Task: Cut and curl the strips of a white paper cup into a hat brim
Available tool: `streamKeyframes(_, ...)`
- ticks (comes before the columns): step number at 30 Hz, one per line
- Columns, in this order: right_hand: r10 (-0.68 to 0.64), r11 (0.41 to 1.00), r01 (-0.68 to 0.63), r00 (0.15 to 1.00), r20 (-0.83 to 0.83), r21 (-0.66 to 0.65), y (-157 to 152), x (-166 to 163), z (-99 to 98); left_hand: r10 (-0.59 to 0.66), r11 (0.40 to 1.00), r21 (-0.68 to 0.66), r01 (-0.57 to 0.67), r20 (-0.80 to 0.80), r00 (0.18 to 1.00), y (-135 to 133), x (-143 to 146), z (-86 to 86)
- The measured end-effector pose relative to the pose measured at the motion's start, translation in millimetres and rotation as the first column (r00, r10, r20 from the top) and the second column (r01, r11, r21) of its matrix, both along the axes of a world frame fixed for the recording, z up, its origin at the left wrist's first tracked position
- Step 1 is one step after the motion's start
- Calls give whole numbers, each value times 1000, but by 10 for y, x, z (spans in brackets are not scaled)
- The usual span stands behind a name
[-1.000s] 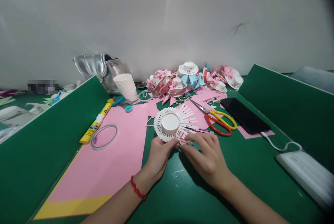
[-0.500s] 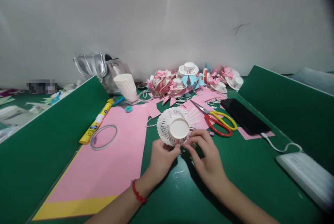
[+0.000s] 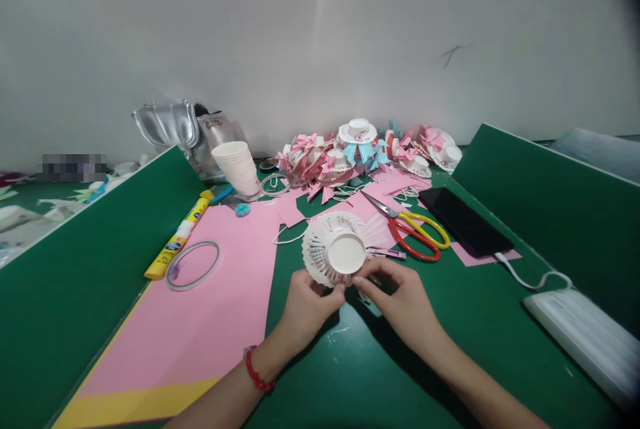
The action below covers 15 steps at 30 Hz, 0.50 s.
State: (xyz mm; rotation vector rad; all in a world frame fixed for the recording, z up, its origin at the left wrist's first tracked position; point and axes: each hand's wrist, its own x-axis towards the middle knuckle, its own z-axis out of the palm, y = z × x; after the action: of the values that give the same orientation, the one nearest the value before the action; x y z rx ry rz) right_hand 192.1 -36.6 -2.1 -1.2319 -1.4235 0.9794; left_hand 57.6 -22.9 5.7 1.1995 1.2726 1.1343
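A white paper cup (image 3: 346,253), cut into strips that flare out like a hat brim, is held above the green desk with its round base facing me. My left hand (image 3: 311,305) grips the lower left of the fringe between thumb and fingers. At the lower right edge, the thumb and forefinger of my right hand (image 3: 400,295) are pinched together on the same cup. Its far side and the fingers beneath are hidden. Just beyond my right hand lies a small pink cutter (image 3: 393,253), with red-and-yellow-handled scissors (image 3: 419,234) behind it.
Pink paper sheets (image 3: 215,309) cover the left, bearing a grey ring (image 3: 216,267) and a yellow glue stick (image 3: 173,249). Stacked cups (image 3: 237,165) stand behind. Finished cup hats (image 3: 340,161) are heaped at the back. A phone (image 3: 463,222) and white power bank (image 3: 583,322) lie right, between green dividers.
The fingers of my right hand have drawn closer together at the cup's edge, and the cup has turned slightly. My left hand keeps its hold. The whole view has shifted a little.
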Motion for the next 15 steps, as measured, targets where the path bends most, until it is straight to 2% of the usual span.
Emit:
streamKeyframes(6, -50, 997, 47, 998, -49, -58, 2, 4, 4, -40, 999, -10, 40, 59, 997, -11, -15, 10)
streamKeyframes(15, -50, 998, 49, 998, -31, -44, -9, -4, 12, -68, 998, 1, 68, 20, 997, -21, -26, 0)
